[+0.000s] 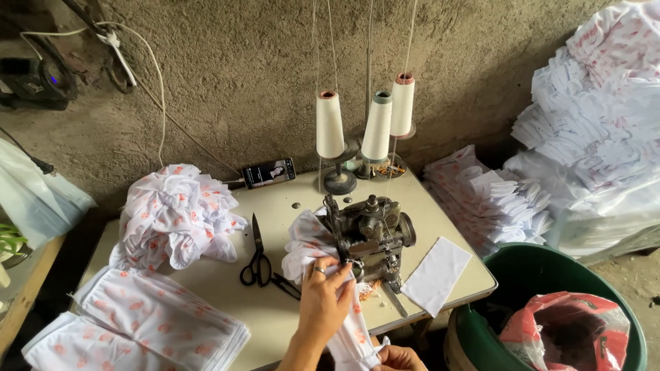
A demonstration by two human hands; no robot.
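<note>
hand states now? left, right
Left hand: closed on the white, red-printed cloth strip at the grey sewing machine.
Right hand: holds that strip's lower end.

The fabric piece (pixel 311 251) under the left hand (pixel 323 302) is white with orange-red spots, like the heap (pixel 175 216) and flat stack (pixel 148 319) on the cream bench (pixel 275 312). The sewing machine (pixel 371 237) is dark grey, the scissors (pixel 257 261) black, the thread cones (pixel 377 127) white, the bin (pixel 515 271) green, its bag (pixel 567 326) red
</note>
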